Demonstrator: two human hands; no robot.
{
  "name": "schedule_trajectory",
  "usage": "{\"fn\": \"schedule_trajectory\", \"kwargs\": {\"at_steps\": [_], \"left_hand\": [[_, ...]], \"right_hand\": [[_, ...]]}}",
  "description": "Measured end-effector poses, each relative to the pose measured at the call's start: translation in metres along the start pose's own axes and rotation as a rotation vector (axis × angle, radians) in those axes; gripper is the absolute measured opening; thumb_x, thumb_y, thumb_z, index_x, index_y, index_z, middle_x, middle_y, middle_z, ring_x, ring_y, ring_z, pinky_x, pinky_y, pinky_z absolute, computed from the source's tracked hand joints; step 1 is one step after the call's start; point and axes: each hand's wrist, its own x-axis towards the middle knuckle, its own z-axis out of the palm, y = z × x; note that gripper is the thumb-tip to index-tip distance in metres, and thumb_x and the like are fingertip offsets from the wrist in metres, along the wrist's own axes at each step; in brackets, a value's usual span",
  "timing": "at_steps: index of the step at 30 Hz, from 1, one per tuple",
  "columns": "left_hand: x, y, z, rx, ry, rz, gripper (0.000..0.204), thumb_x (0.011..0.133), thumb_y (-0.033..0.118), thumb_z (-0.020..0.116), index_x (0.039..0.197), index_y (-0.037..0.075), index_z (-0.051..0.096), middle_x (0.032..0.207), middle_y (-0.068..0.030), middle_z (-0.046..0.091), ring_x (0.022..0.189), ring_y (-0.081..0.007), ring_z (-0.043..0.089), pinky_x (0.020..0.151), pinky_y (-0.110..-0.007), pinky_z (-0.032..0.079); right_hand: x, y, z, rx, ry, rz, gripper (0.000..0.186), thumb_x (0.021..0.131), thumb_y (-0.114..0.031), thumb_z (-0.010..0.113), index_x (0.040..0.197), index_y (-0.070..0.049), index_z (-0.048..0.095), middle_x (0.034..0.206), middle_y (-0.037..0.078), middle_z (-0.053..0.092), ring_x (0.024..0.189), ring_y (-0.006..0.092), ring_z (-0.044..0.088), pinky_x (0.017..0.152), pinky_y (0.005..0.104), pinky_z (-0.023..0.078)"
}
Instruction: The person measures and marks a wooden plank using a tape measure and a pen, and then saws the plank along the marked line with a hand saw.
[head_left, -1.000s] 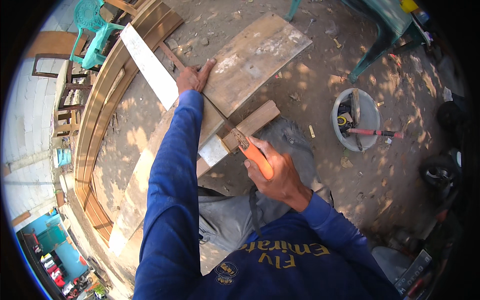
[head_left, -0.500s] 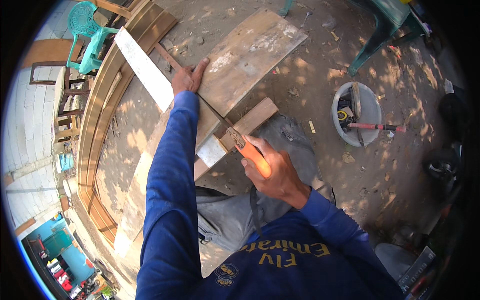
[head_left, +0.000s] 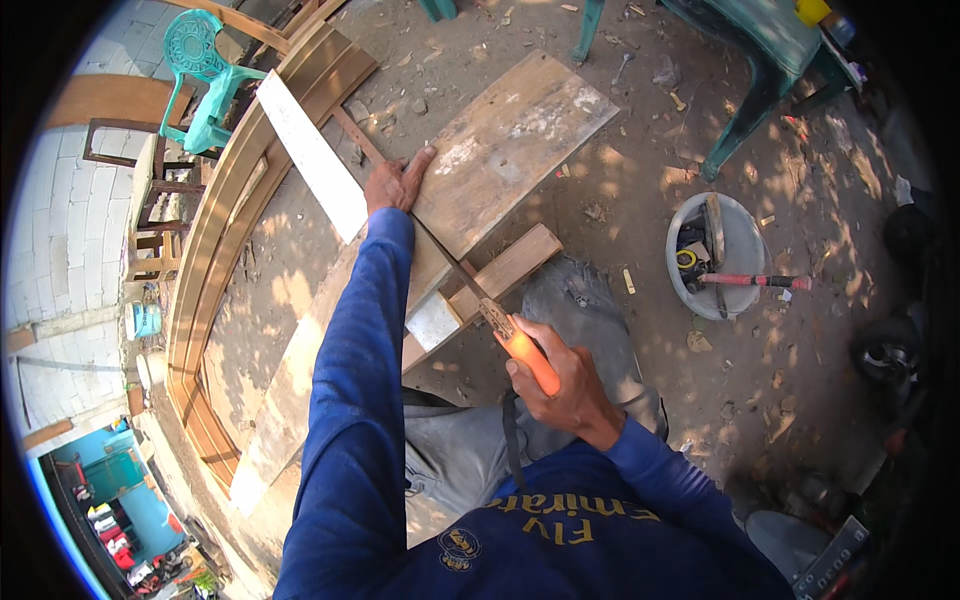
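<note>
My right hand (head_left: 568, 385) is closed around the orange handle (head_left: 532, 362) of a handsaw. The dark saw blade (head_left: 447, 252) runs up and left, along a narrow gap in the worn wooden board (head_left: 520, 140), toward my left hand. My left hand (head_left: 395, 185) presses down on the board near the blade's far end, with its thumb spread from the fingers. Under the board, close to the saw, a short wooden beam (head_left: 515, 262) sticks out beside a block with a pale face (head_left: 433, 322). A long white-faced strip (head_left: 312, 155) lies left of my left hand.
A pale bucket (head_left: 735, 300) with tools stands to the right, with a red-handled tool (head_left: 760, 281) across it. Brown wooden frames (head_left: 200, 270) curve along the left. A green chair (head_left: 195, 75) stands at the far left, and another green plastic seat (head_left: 745, 50) at the upper right.
My right hand and the saw have shifted slightly down and right in the picture. The whole view has moved a little too. My left hand stays on the board.
</note>
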Motion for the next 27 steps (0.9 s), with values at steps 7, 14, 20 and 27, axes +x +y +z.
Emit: {"fn": "schedule_trajectory", "kwargs": {"at_steps": [7, 14, 20, 27], "left_hand": [[-0.01, 0.031, -0.019, -0.026, -0.019, -0.041, 0.085, 0.084, 0.079, 0.065, 0.1, -0.002, 0.082, 0.09, -0.0243, 0.078, 0.09, -0.0379, 0.076, 0.087, -0.045, 0.057], [-0.003, 0.027, -0.014, -0.085, 0.05, 0.053, 0.088, 0.081, 0.084, 0.065, 0.091, -0.003, 0.081, 0.079, -0.0284, 0.074, 0.084, -0.0429, 0.075, 0.082, -0.05, 0.057], [-0.01, 0.037, -0.023, 0.053, 0.063, 0.126, 0.086, 0.08, 0.083, 0.068, 0.091, -0.001, 0.081, 0.077, -0.0258, 0.074, 0.082, -0.0408, 0.075, 0.079, -0.05, 0.057], [-0.024, 0.096, -0.038, 0.084, -0.078, 0.133, 0.084, 0.081, 0.08, 0.068, 0.107, 0.0, 0.081, 0.091, -0.0258, 0.077, 0.093, -0.0395, 0.076, 0.088, -0.047, 0.058]], "right_hand": [[-0.031, -0.024, -0.025, 0.028, 0.137, -0.105, 0.05, 0.092, -0.013, 0.071, 0.138, -0.001, 0.057, 0.09, 0.026, 0.072, 0.075, 0.0441, 0.072, 0.065, 0.0447, 0.058], [0.024, 0.002, 0.01, 0.022, 0.089, -0.052, 0.05, 0.093, -0.015, 0.071, 0.139, -0.002, 0.057, 0.081, 0.024, 0.071, 0.071, 0.043, 0.072, 0.062, 0.0447, 0.057], [-0.056, -0.033, -0.033, 0.064, 0.037, 0.028, 0.053, 0.093, -0.016, 0.07, 0.14, 0.003, 0.054, 0.083, 0.024, 0.072, 0.074, 0.0398, 0.075, 0.065, 0.0428, 0.058], [0.025, -0.003, 0.007, 0.014, 0.091, 0.003, 0.05, 0.094, -0.018, 0.07, 0.137, 0.002, 0.057, 0.088, 0.026, 0.073, 0.08, 0.0456, 0.073, 0.07, 0.0488, 0.058]]}}
